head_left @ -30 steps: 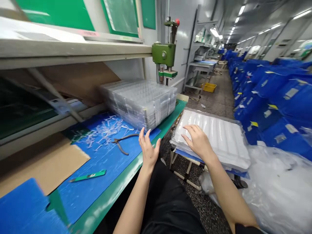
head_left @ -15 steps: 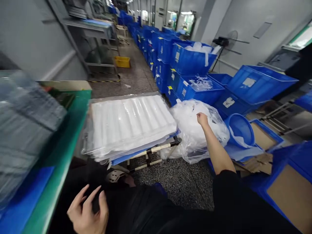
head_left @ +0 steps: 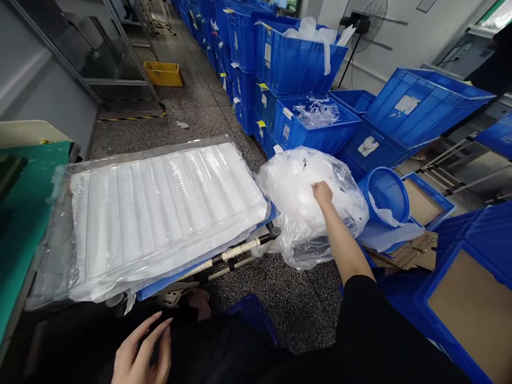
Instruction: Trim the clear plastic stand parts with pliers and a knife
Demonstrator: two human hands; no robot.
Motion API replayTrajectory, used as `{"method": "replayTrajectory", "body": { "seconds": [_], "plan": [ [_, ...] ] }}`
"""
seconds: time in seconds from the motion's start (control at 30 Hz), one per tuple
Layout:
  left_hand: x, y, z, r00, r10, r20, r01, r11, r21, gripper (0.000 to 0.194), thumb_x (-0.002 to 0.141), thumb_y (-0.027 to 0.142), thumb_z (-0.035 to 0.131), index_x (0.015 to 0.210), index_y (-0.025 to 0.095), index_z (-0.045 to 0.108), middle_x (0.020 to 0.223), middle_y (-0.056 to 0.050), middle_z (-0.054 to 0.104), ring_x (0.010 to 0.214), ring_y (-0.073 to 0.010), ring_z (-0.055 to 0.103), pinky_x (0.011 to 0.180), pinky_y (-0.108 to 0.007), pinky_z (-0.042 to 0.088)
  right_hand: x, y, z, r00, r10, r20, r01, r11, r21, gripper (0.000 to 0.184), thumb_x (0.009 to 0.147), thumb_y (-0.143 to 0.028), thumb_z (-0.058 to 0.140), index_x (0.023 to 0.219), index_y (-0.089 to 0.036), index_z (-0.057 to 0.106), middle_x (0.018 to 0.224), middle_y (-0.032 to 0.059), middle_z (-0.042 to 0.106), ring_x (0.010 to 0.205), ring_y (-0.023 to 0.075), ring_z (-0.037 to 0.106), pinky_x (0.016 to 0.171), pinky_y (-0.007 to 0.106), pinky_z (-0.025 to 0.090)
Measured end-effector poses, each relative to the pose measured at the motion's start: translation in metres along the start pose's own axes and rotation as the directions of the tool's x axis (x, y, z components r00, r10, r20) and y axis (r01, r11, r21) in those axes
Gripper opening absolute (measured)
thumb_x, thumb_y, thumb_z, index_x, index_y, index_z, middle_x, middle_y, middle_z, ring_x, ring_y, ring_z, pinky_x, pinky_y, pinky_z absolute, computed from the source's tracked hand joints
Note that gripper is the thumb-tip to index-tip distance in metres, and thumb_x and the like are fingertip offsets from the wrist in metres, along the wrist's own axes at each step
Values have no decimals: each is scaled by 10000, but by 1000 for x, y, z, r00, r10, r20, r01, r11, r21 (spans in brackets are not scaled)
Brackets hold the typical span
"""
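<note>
My right hand [head_left: 321, 192] reaches out to the right and is closed on the top of a large clear plastic bag [head_left: 298, 184] full of white plastic pieces that stands on the floor. My left hand [head_left: 141, 354] hovers low over my dark lap with its fingers spread and holds nothing. Between the two hands a stack of white ribbed plastic trays [head_left: 160, 205] wrapped in clear film lies on a small folding stand [head_left: 236, 255].
Rows of blue crates [head_left: 298, 64] line the aisle, one holding clear plastic sprues [head_left: 316, 112]. A round blue basket [head_left: 386, 189] and flattened cardboard [head_left: 408, 256] lie right of the bag. The green workbench edge [head_left: 20, 213] is at left. A yellow bin [head_left: 164, 73] sits far back.
The view has swung from the workbench to the floor at right. My right hand left the tray stack and took hold of the plastic bag. My left hand dropped to my lap.
</note>
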State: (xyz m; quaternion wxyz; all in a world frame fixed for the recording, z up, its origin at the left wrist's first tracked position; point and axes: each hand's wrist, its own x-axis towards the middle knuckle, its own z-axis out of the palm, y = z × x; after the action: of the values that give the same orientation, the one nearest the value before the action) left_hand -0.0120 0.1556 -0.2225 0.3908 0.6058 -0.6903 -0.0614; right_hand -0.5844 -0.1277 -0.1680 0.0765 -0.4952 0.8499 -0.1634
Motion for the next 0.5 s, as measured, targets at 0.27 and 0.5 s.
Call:
{"method": "replayTrajectory", "body": {
  "seconds": [0.27, 0.5],
  "plan": [
    [66, 69, 17, 999, -31, -20, 25, 969, -244, 166, 969, 334, 744, 1115, 260, 773, 1275, -89, 736, 1170, -300, 727, 1124, -504, 567, -56, -56, -127, 825, -291, -485, 472, 827, 307, 476, 1198, -425, 280, 1230, -179, 687, 1124, 107, 693, 1126, 251, 696, 971, 438, 609],
    [103, 128, -17, 905, -265, 334, 411, 341, -845, 1294, 643, 1029, 685, 1653, 258, 436, 1495, -214, 652, 1261, -416, 717, 970, -506, 655, -287, -177, -96, 196, -959, -206, 784, 27, 620, 347, 1065, -207, 565, 1334, -318, 753, 1069, 38, 784, 1009, 231, 768, 923, 380, 661]
  ]
}}
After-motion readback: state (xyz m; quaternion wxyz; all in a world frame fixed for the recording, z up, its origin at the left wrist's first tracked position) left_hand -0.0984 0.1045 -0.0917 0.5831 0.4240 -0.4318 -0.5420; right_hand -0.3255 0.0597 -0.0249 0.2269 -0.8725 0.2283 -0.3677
